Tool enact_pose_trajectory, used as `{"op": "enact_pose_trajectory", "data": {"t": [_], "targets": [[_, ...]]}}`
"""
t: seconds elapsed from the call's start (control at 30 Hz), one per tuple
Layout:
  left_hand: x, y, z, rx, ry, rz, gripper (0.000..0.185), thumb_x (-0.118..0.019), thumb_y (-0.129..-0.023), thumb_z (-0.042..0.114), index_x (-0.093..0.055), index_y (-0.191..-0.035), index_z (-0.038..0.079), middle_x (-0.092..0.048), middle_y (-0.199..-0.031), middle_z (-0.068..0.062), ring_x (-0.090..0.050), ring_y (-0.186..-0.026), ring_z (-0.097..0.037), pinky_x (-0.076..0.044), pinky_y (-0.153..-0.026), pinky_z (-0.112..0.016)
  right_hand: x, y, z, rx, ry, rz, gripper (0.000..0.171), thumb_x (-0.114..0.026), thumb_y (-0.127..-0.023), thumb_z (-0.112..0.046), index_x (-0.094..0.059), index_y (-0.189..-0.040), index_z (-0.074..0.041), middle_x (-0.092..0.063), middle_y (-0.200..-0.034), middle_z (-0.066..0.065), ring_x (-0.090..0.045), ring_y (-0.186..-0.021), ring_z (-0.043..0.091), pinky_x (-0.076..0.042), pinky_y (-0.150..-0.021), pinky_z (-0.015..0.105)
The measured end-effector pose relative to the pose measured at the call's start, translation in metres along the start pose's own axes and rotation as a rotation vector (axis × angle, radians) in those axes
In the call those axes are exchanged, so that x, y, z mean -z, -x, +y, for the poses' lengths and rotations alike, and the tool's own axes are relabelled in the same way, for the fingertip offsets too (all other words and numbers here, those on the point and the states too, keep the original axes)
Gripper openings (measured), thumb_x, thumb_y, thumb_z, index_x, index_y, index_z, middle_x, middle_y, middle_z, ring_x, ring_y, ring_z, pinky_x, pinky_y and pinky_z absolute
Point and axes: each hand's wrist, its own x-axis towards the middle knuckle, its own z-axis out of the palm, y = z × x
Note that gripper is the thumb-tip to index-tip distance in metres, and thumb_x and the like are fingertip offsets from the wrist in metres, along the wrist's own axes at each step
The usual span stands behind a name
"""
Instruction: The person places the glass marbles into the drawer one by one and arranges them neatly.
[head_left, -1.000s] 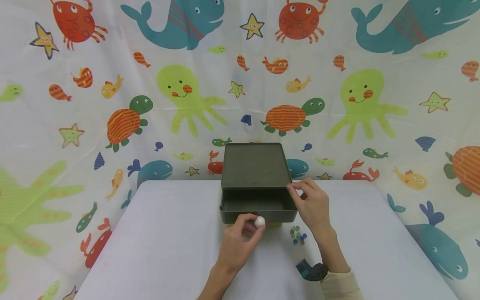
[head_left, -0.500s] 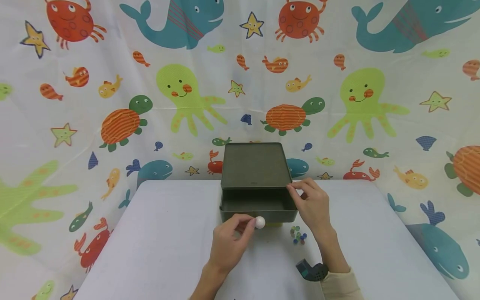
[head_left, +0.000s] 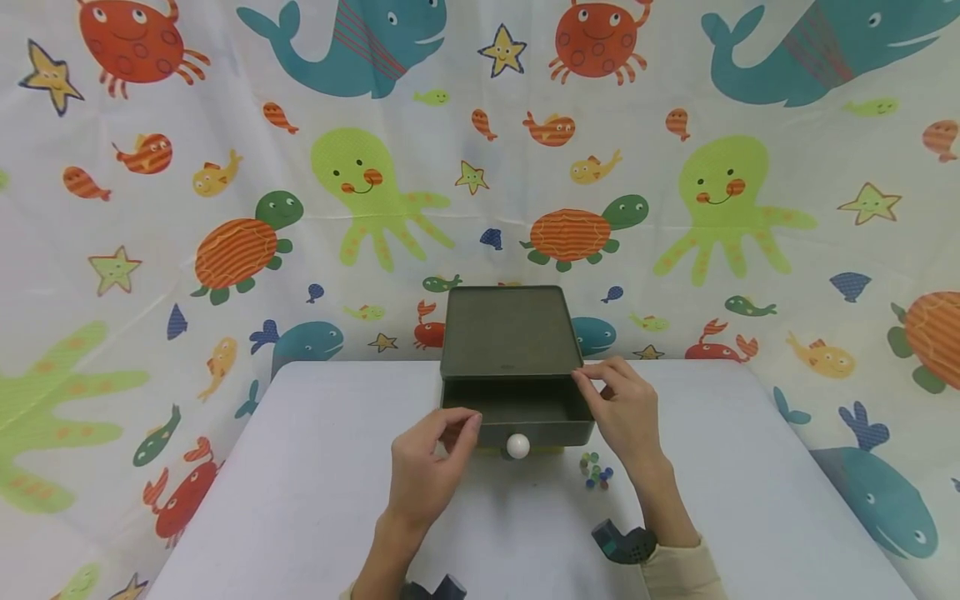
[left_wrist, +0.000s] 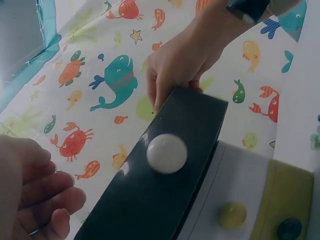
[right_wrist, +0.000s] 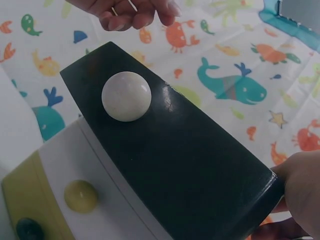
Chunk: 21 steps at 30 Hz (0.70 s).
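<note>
The right hand (head_left: 626, 412) is pinching the dark green plastic drawer box (head_left: 510, 333) at its corner, steadying it; the left hand (head_left: 427, 467), grip loosely curled and empty, is hovering beside the round white knob (head_left: 518, 446) and should pinch it squarely.

Head: above the near edge of the surface (head_left: 315, 467), facing 12 o'clock and down, far enough to take in the whole box (head_left: 512, 333) and the backdrop.
Left wrist: very near, low at the box's 9 o'clock, aimed across the drawer front (left_wrist: 165, 195).
Right wrist: very near, from 3 o'clock, facing the same front.
Shared: white knob (head_left: 518, 446), seen in all three.
</note>
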Motion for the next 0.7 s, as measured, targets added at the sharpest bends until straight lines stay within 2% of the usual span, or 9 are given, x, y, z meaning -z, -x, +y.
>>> {"op": "enact_pose_trajectory", "data": {"t": [0.23,0.4,0.7], "targets": [[0.015,-0.010,-0.014,0.042,-0.055,0.037,0.015,-0.077,-0.085,0.002,-0.075,-0.100,0.005,-0.073,-0.080,-0.005,-0.061,-0.066,-0.011,-0.052,-0.067,-0.008,-0.001,0.001,0.001,-0.002,-0.012,0.007,0.012,-0.082,-0.084,-0.013,-0.080,-0.095,-0.008,-0.071,-0.087,0.001,-0.059,-0.067,0.008,-0.052,-0.059,0.015],[0.022,-0.016,-0.027,0.110,-0.082,0.053,0.016,-0.075,-0.088,0.006,-0.075,-0.104,0.005,-0.074,-0.088,-0.007,-0.065,-0.073,-0.015,-0.050,-0.077,-0.004,-0.001,0.000,0.001,0.000,-0.019,0.005,0.014,-0.083,-0.083,-0.013,-0.080,-0.095,-0.008,-0.072,-0.087,0.002,-0.060,-0.067,0.008,-0.052,-0.059,0.015],[0.021,-0.020,-0.051,0.176,-0.133,0.064,0.017,-0.075,-0.090,0.010,-0.075,-0.107,0.006,-0.076,-0.099,-0.006,-0.072,-0.087,-0.017,-0.050,-0.084,-0.004,-0.001,0.001,0.001,0.005,-0.014,0.007,0.014,-0.083,-0.083,-0.014,-0.080,-0.095,-0.007,-0.071,-0.086,0.002,-0.058,-0.065,0.006,-0.050,-0.059,0.012]]}}
